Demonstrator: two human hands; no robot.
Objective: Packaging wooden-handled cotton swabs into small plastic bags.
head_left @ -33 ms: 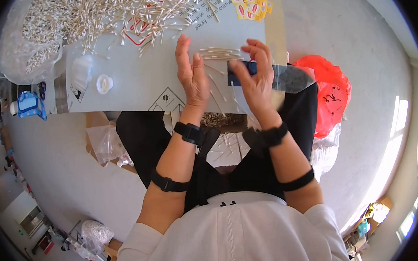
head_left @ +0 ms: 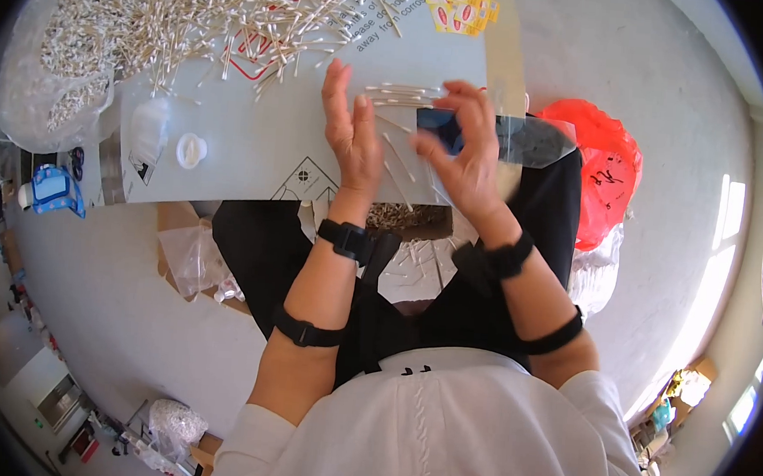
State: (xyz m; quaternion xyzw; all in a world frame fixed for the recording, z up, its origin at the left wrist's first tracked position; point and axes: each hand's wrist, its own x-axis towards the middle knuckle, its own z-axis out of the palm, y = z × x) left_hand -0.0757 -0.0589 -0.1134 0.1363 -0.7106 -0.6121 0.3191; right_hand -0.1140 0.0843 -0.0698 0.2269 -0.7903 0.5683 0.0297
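Observation:
A small row of cotton swabs (head_left: 400, 96) lies crosswise between my two hands above the grey tabletop sheet (head_left: 255, 154). At its left end, my left hand (head_left: 353, 139) stands on edge with its fingers stretched out and thumb apart. My right hand (head_left: 469, 151) is at the right end, slightly blurred, fingers curved and thumb spread away from them. Neither hand is closed round anything. Under and beside the right hand lies a flat plastic sleeve (head_left: 534, 143), dark blue at one end and clear at the other. A few loose swabs (head_left: 399, 157) lie between my wrists.
A large heap of cotton swabs (head_left: 175, 20) spills from a clear bag (head_left: 18, 115) at far left. Yellow-and-white packets (head_left: 458, 5) lie at the far right. A small white round container (head_left: 191, 150) stands left; a red plastic bag (head_left: 596, 173) hangs right. Below is a box of swabs (head_left: 414, 221).
My right hand has shifted slightly toward me, its thumb lower and its fingers a little nearer. My left hand has barely moved.

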